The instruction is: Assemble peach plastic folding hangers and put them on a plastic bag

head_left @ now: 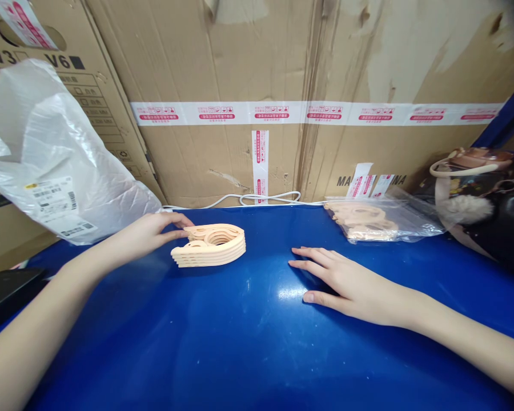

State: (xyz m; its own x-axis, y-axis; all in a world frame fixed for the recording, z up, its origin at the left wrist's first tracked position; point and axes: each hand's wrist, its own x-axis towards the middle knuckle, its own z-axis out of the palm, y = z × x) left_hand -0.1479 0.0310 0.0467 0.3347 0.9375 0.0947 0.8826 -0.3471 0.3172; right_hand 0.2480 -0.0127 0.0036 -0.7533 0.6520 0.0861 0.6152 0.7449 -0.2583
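Observation:
A neat stack of peach-coloured folding hangers (214,254) lies on the blue tabletop (240,342), left of the middle. My left hand (165,227) is at the stack's far left corner, thumb and fingers closed around its edge; the exact contact of the fingertips is partly hidden. To the right, my right hand (338,279) rests palm down over the table with fingers spread, holding nothing and apart from the stack. Beyond it lies a clear plastic bag (415,214) with more peach-coloured hangers (364,220) inside.
Large cardboard boxes (223,68) stand along the back edge, with a white cable (269,198) in front. A white plastic mailer bag (68,165) leans at the left, near a black object (8,291). A dark bag with a fluffy pompom (469,209) sits at the right.

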